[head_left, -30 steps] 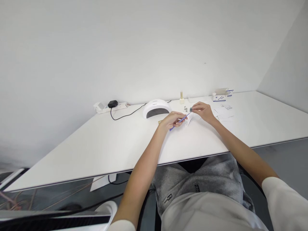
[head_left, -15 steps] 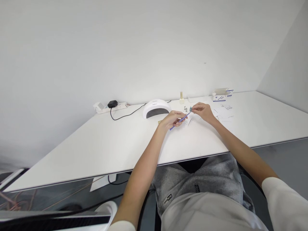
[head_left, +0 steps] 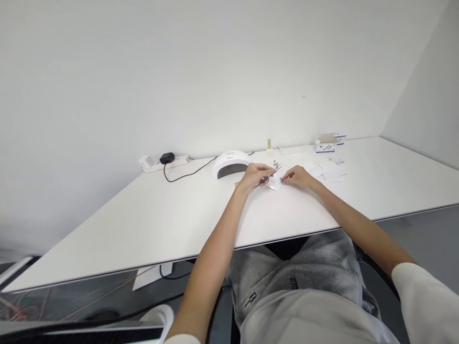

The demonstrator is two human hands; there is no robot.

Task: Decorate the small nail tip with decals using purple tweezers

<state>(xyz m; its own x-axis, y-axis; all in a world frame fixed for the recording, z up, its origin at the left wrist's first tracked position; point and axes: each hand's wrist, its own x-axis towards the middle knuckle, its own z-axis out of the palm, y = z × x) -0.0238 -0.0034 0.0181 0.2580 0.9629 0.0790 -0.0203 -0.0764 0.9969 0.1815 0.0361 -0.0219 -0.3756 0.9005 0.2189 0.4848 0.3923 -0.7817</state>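
In my left hand is a slim purple tool that looks like tweezers, its thin tip pointing up to the right over a small white sheet. My right hand rests low by the sheet's right edge, thumb and fingers pinched on a small teal piece whose kind is too small to make out. Small silvery metal pieces lie just beyond my left fingertips. Part of the sheet is hidden by my left hand.
A white nail lamp stands left of my hands. Behind are a pale polish bottle, a clear tray and an open white-blue box. Loose white papers lie to the right. A power strip with a black adapter sits far left.
My right hand has come down and nearer with the teal piece, from beside the tool's tip to the sheet's edge. The tool has turned, showing a narrower side.
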